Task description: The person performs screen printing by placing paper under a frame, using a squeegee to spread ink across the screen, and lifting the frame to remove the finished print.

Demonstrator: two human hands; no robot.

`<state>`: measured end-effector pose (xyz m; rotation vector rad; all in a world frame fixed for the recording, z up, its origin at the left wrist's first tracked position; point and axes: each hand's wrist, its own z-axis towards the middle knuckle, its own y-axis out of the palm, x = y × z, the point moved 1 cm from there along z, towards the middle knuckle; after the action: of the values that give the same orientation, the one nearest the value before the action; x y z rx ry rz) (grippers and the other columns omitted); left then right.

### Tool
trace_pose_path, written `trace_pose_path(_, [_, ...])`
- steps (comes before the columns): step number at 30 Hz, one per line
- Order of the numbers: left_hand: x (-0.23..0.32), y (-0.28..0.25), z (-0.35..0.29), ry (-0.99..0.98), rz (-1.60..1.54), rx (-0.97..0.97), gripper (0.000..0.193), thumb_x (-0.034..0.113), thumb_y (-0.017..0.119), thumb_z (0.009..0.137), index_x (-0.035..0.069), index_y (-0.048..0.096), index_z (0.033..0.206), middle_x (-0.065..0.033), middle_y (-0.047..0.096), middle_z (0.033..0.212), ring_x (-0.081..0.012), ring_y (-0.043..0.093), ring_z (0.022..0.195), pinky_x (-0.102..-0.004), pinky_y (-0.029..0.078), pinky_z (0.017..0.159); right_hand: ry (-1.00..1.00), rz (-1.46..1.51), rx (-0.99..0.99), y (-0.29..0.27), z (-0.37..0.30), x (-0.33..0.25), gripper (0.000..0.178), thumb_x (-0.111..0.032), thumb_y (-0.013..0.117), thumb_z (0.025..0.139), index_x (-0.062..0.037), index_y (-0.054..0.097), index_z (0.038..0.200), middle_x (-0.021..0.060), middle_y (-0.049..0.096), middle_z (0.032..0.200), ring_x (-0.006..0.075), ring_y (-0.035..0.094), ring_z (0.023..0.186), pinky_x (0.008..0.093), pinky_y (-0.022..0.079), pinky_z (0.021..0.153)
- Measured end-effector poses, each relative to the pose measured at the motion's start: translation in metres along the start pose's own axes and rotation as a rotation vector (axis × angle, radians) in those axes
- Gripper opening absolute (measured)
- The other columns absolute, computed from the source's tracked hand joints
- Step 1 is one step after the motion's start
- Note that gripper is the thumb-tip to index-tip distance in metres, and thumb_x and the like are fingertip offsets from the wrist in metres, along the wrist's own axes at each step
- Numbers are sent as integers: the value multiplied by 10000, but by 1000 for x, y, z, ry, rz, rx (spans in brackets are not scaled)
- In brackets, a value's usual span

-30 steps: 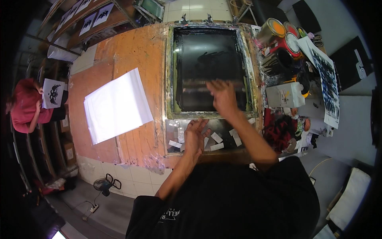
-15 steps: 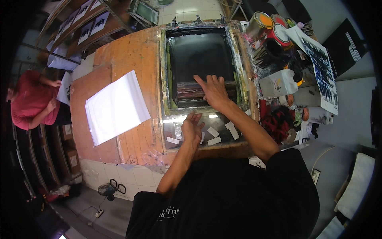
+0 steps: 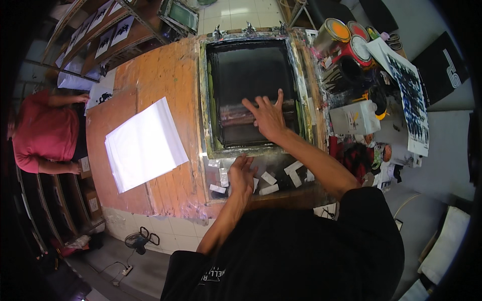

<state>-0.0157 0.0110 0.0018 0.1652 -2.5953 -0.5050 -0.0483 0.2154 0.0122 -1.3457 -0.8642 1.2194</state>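
Wooden table (image 3: 160, 75) bears framed screen (image 3: 204, 95); right hand (image 3: 270, 119) apparently touches squeegee (image 3: 236, 117).

A paper stack (image 3: 145, 145) lies left of the frame (image 3: 223, 153); tins (image 3: 334, 32) and, seemingly, a jug (image 3: 355, 119) right.

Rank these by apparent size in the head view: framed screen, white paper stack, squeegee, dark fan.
1. Framed screen
2. White paper stack
3. Squeegee, partly hidden by right hand
4. Dark fan
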Motion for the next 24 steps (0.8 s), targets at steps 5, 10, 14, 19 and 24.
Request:
trace_pose_path(5, [-1, -5, 0, 12, 0, -6, 384, 269, 521, 992, 26, 496, 1288, -142, 464, 1287, -312, 474, 1314, -561, 371, 1089, 20, -15, 10, 0, 73, 41, 805, -118, 833, 755, -223, 476, 1469, 76, 568, 1163, 270, 556, 1188, 807, 146, 1130])
trace_pose_path(10, [-3, -8, 0, 13, -10, 6, 354, 274, 537, 982, 41, 518, 1248, -122, 488, 1264, -303, 494, 1269, -549, 388, 1055, 38, -62, 70, 7, 148, 83, 835, -141, 848, 753, -236, 470, 1491, 80, 578, 1255, 271, 543, 1257, 814, 137, 1127])
trace_pose_path(14, [-4, -11, -2, 23, -24, -6, 353, 281, 544, 980, 44, 525, 1241, -119, 495, 1254, -299, 492, 1268, -544, 394, 1040, 57, -110, 118, 11, 190, 106, 804, -163, 837, 787, -249, 470, 1498, 111, 599, 1299, 288, 523, 1321, 798, 153, 1125])
trace_pose_path(19, [-1, -9, -3, 23, -85, 29, 224, 195, 672, 910, 101, 560, 1079, -43, 592, 1142, -257, 575, 1159, -520, 439, 939, 53, 130, -255, -13, 188, 106, 779, -166, 822, 822, -228, 466, 1512, 150, 599, 1293, 348, 551, 1266, 640, 292, 1109])
trace_pose_path(24, [1, -15, -2, 2, -108, -18, 225, 168, 689, 903, 106, 549, 1068, -53, 585, 1136, -264, 586, 1159, -541, 442, 952, -44, 288, -218, -40, 79, 50, 687, -132, 759, 873, -221, 478, 1494, 177, 581, 1301, 399, 550, 1246, 597, 358, 1045])
